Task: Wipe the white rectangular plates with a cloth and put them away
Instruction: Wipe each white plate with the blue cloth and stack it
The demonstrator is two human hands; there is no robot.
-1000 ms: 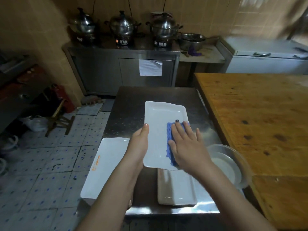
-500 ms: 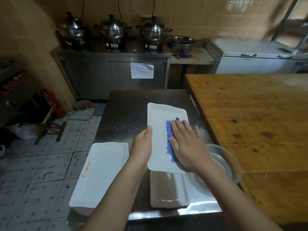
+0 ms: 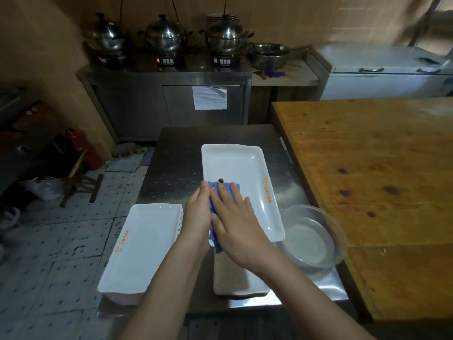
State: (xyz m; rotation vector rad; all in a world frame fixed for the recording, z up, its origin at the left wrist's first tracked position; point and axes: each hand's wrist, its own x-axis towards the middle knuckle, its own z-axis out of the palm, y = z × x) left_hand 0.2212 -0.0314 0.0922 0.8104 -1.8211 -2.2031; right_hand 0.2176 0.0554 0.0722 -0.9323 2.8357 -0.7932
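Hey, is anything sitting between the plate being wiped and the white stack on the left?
Nothing visible: only bare steel table lies between the plate and the stack; the left hand holds the plate's left edge.

free: far steel table (image 3: 176, 163) beyond plate (image 3: 240, 168) | blocked: plate stack (image 3: 147, 241) left; glass bowl (image 3: 337, 253), wooden table (image 3: 367, 180) right

R hand (image 3: 235, 224) flat, fingers straight, pressing blue cloth (image 3: 234, 186) onto white rectangular plate (image 3: 240, 165) nr its L edge. L hand (image 3: 197, 217) gripping that edge. At L on steel table (image 3: 179, 155), stack of white plates (image 3: 144, 244); nearer plate (image 3: 235, 278) partly under held one. At R, glass bowl (image 3: 339, 241) beside wooden table (image 3: 367, 168).
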